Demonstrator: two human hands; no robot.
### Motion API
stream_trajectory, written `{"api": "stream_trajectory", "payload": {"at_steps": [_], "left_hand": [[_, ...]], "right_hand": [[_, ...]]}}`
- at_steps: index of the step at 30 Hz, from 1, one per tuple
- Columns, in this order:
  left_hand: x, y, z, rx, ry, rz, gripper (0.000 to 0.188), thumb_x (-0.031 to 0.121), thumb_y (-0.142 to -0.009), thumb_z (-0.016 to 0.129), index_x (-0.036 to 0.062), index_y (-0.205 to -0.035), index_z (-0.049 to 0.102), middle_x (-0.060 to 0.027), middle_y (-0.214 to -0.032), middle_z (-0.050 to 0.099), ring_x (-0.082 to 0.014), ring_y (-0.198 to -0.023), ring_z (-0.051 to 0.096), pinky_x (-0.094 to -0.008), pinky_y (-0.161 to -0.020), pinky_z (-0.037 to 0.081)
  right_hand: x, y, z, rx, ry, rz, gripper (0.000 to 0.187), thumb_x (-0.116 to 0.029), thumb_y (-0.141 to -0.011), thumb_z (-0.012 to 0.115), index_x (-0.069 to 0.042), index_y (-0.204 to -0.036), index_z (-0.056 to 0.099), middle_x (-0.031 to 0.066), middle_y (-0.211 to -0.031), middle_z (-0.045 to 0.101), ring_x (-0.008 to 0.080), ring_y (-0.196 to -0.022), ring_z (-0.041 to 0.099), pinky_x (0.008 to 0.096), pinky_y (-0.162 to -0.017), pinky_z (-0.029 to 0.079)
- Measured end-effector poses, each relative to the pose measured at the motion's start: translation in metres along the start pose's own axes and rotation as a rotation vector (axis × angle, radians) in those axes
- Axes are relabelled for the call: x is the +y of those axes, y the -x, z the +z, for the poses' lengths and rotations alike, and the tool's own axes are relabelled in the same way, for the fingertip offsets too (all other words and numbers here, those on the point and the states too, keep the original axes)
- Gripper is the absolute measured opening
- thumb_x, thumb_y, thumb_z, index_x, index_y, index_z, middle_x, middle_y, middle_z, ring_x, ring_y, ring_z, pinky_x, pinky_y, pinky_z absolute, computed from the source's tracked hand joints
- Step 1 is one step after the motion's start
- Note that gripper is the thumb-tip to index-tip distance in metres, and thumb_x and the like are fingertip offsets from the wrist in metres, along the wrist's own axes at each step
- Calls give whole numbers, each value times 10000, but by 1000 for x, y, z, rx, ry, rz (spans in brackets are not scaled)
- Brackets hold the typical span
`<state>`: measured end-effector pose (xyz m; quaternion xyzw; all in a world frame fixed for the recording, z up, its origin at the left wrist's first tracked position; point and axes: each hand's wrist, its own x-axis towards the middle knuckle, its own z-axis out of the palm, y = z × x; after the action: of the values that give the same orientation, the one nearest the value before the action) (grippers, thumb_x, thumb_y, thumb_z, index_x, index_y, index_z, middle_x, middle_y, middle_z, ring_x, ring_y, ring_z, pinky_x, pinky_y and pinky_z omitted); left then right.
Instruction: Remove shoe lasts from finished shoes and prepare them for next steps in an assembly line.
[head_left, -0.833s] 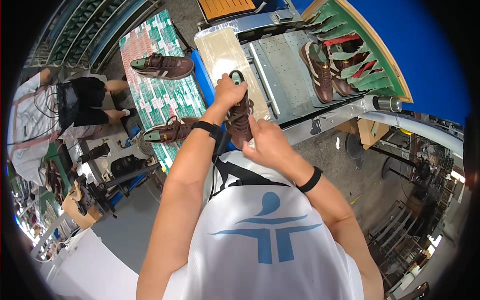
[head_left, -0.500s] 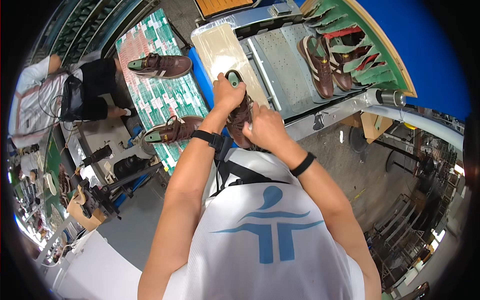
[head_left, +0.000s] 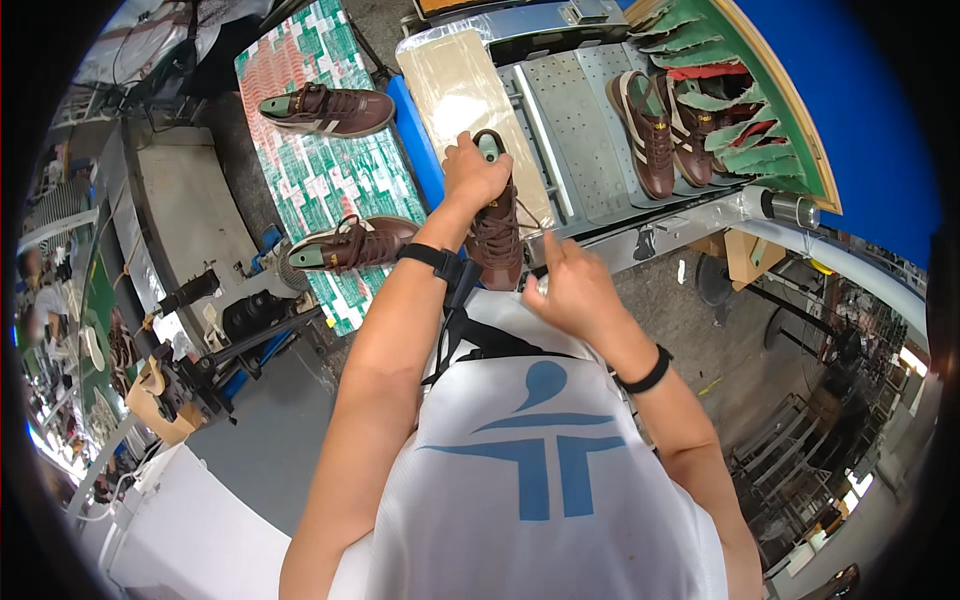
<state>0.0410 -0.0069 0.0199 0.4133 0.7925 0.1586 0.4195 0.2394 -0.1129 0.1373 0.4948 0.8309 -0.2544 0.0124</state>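
A brown lace-up shoe with a green insole points its toe toward me, at the near end of a tan padded board. My left hand is closed around its collar, near the heel. Just right of the shoe is my right hand, fingers curled and slightly blurred. A brown shoelace runs from the shoe's side to its fingertips. To the left, two more brown shoes, one farther and one nearer, lie on a green, white and red patterned surface.
Two brown shoes with pale stripes stand on a grey metal conveyor at the right. Beside them, ragged green flaps hang in a machine opening. A metal rail edges the conveyor. Left stands black-and-grey equipment.
My right hand has moved away from the shoe, to the right and nearer me, drawing a lace out. The left hand keeps its hold. The person at the far left has mostly left the view.
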Motion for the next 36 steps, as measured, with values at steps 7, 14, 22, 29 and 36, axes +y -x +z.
{"api": "stream_trajectory", "payload": {"at_steps": [7,14,22,29,36], "left_hand": [[-22,12,3,92,102,130,900,360,-898,748,-68,-1605,394,-339,-1485,533,-493,-1389,559,-517,-1161,488],[-35,34,-1,278,163,239,912,326,-888,773,-152,-1561,384,-366,-1413,554,-520,-1346,555,-527,-1157,465],[-19,19,2,158,55,-48,878,417,-901,750,-72,-1553,425,-369,-1454,532,-525,-1362,553,-565,-1158,474],[-14,24,2,111,106,-50,847,399,-897,744,-66,-1534,432,-379,-1460,514,-542,-1375,523,-567,-1166,463],[-16,22,4,143,108,-42,848,384,-897,742,-62,-1545,425,-375,-1470,507,-550,-1381,512,-570,-1177,453]], "right_hand": [[11,-42,43,143,-15,-19,697,-314,-893,721,175,-1378,618,253,-974,715,404,-869,723,499,-812,581],[9,33,6,146,-94,-35,676,-276,-876,760,153,-1384,638,238,-978,713,410,-858,711,496,-823,586],[5,43,-20,11,-109,0,693,-245,-844,770,146,-1399,630,242,-994,711,416,-913,715,496,-860,579],[-6,-4,22,59,-201,-297,781,-263,-844,756,125,-1494,563,216,-1059,668,383,-985,666,487,-926,519],[-11,-2,50,40,-93,-229,782,-254,-834,751,121,-1493,560,225,-1065,664,402,-953,661,489,-888,534]]}}
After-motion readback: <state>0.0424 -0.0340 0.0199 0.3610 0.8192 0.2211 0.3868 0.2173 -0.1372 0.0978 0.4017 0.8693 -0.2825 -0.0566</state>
